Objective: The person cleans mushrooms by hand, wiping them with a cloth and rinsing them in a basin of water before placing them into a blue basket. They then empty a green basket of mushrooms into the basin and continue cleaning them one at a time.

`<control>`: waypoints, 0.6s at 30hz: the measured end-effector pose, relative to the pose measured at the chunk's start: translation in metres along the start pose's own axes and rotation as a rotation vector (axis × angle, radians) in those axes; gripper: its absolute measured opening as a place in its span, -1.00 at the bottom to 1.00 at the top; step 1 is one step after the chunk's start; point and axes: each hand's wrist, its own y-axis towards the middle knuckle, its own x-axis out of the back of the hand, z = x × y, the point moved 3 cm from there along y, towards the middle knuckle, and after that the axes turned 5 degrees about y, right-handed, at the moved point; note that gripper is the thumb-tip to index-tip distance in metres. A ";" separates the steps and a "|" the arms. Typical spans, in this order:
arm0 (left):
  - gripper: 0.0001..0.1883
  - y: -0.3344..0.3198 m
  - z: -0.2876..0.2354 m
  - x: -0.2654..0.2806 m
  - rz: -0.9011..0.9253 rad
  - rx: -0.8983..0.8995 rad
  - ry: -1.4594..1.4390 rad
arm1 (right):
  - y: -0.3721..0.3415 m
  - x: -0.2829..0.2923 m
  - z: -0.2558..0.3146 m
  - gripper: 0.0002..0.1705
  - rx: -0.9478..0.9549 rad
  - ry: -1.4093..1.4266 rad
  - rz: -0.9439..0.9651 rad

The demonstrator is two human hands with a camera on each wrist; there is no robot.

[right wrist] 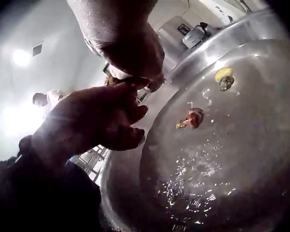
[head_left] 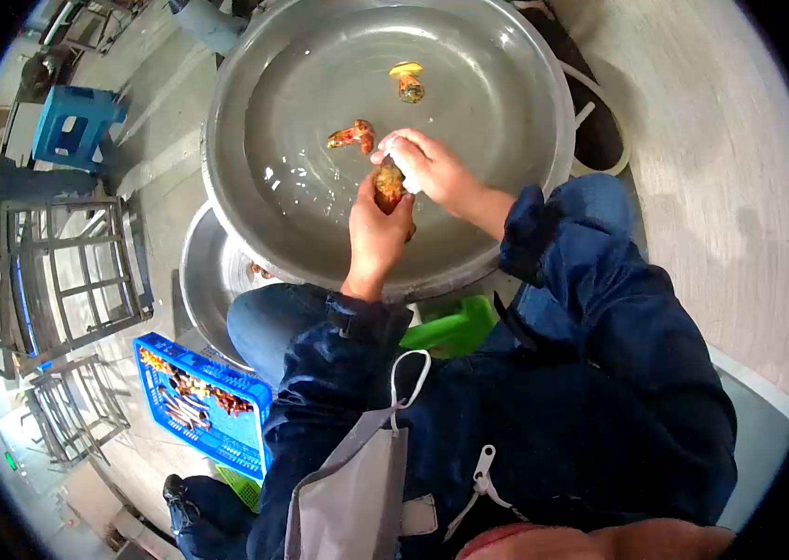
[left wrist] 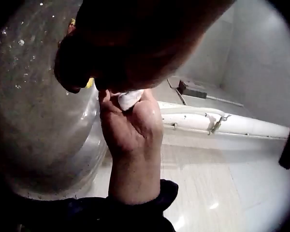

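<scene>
Over the near part of a large metal basin (head_left: pixel 264 252), the left hand (head_left: pixel 379 233) grips a brownish-yellow mushroom-like piece (head_left: pixel 389 184) between thumb and fingers. The right hand (head_left: pixel 434 171) pinches a white cloth or pad (head_left: pixel 404 161) against the piece's upper end. In the left wrist view, white material (left wrist: pixel 129 99) shows in the right hand (left wrist: pixel 135 125), below the dark left hand (left wrist: pixel 121 48). Two more pieces lie in the basin's water: a reddish one (head_left: pixel 353 136) and a yellow-topped one (head_left: pixel 407 82), seen also in the right wrist view.
A smaller metal basin (head_left: pixel 203 271) stands at the lower left of the large one. Below it is a blue crate (head_left: pixel 259 397) holding several sorted pieces. A blue stool (head_left: pixel 77 126) and metal racks (head_left: pixel 68 271) are at the left. Something bright green (head_left: pixel 455 327) sits between the knees.
</scene>
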 end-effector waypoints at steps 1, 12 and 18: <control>-0.57 0.001 -0.002 0.001 -0.014 0.005 -0.039 | 0.002 -0.002 -0.007 -0.72 0.237 -0.083 0.035; -0.61 0.013 0.033 -0.009 0.157 0.013 -0.296 | 0.002 -0.010 -0.002 -0.73 0.355 -0.315 0.120; -0.66 0.005 0.044 -0.022 0.304 0.166 -0.574 | 0.024 0.026 -0.025 -0.71 0.221 -0.497 -0.159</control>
